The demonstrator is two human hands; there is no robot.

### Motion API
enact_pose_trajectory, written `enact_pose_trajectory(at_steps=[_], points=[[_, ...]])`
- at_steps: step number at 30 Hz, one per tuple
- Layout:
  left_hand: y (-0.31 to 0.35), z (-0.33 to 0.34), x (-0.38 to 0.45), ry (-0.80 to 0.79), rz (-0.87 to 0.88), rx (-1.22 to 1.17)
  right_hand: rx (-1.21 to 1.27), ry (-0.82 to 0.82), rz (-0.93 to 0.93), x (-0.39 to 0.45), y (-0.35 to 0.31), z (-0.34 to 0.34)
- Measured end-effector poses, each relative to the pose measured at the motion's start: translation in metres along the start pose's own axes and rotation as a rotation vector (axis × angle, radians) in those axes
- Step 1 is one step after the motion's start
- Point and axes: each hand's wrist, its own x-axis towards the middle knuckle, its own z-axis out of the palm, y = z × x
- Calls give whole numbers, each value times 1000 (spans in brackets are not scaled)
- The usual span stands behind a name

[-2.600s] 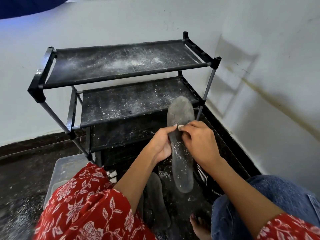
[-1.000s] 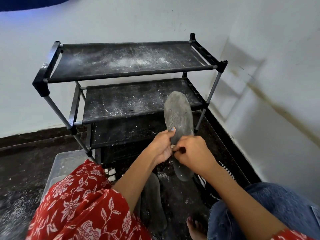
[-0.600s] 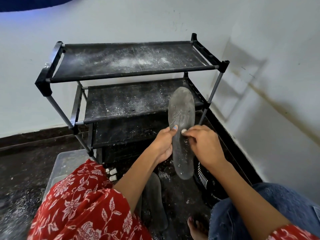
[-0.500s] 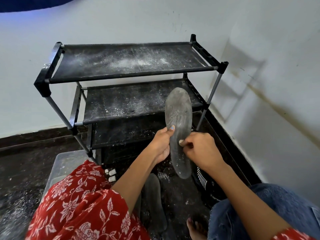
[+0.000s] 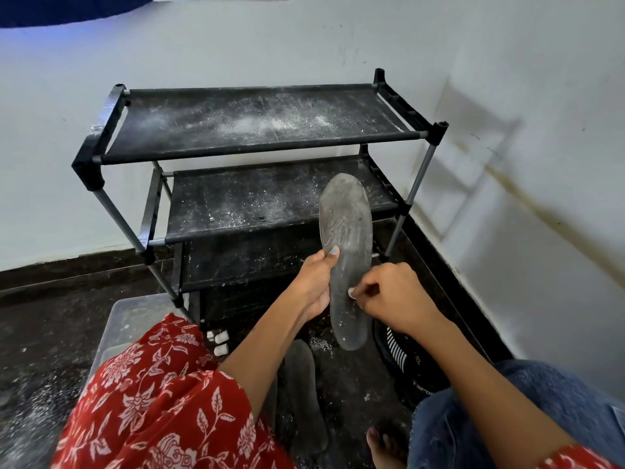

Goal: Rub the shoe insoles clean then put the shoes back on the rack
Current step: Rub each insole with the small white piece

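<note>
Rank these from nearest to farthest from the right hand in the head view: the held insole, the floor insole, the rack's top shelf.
From the right hand:
1. Held insole, touching its fingers.
2. Floor insole, below, left.
3. Top shelf, far above.

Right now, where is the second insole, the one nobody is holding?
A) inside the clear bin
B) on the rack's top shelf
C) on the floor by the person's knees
C: the second insole lies on the dark floor, below the held insole.

second insole (image 5: 306,394) partly behind left forearm, black shoe (image 5: 402,363) half hidden under right arm, lettering unreadable
</note>
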Motion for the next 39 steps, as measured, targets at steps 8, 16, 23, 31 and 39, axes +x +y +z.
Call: enact_pose_trajectory(at_steps=[8,16,23,31,39], points=[[-6,3,1,-48,-1,-8,-2,264,-146,6,-3,6],[-3,-1,5,20,21,-32,29,-56,-37,-4,-12,4],[-6,0,4,-17,12,-1,-50,221,-171,3,-9,10],[0,-2,4,29,26,-30,16,14,-113,-4,-17,13],[7,-1,-4,-155,-49,15,5,453,-148,0,-14,22]])
